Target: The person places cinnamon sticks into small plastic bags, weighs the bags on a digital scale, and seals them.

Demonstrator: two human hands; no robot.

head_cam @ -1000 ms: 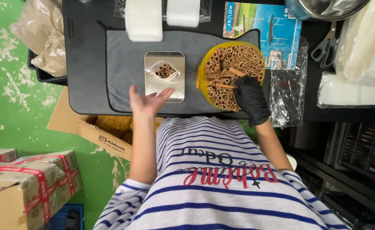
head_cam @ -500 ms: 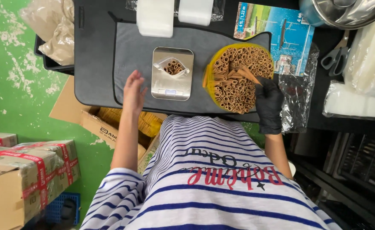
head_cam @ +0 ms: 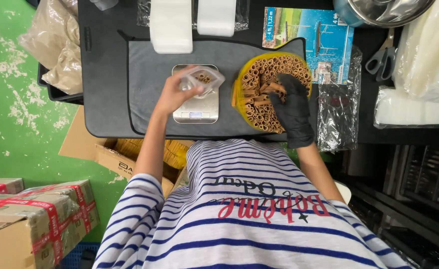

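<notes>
On the dark bench (head_cam: pixel 105 60), a grey mat (head_cam: pixel 149 99) carries a small metal scale (head_cam: pixel 195 107) and, just to its right, a yellow bowl (head_cam: pixel 239 84) packed with brown cinnamon sticks (head_cam: pixel 259 79). The person's left hand (head_cam: pixel 172 95) is bare and holds a small clear bag (head_cam: pixel 202 78) just above the scale; its fingers are closed on the bag's left edge, and a few brown sticks show inside. The right hand (head_cam: pixel 292 107), in a black glove, rests down in the bowl among the sticks with its fingers curled over a few of them, though I cannot tell whether they truly grip any. At the far edge of the mat lie two white stacks (head_cam: pixel 172 25) of folded bags. To the right of the bowl sit crumpled clear wrapping (head_cam: pixel 336 109), a printed card (head_cam: pixel 304 30), scissors (head_cam: pixel 381 57) and a steel pot (head_cam: pixel 384 10). On the green floor (head_cam: pixel 10 134) at left stand cardboard boxes (head_cam: pixel 35 219) bound with red tape.
</notes>
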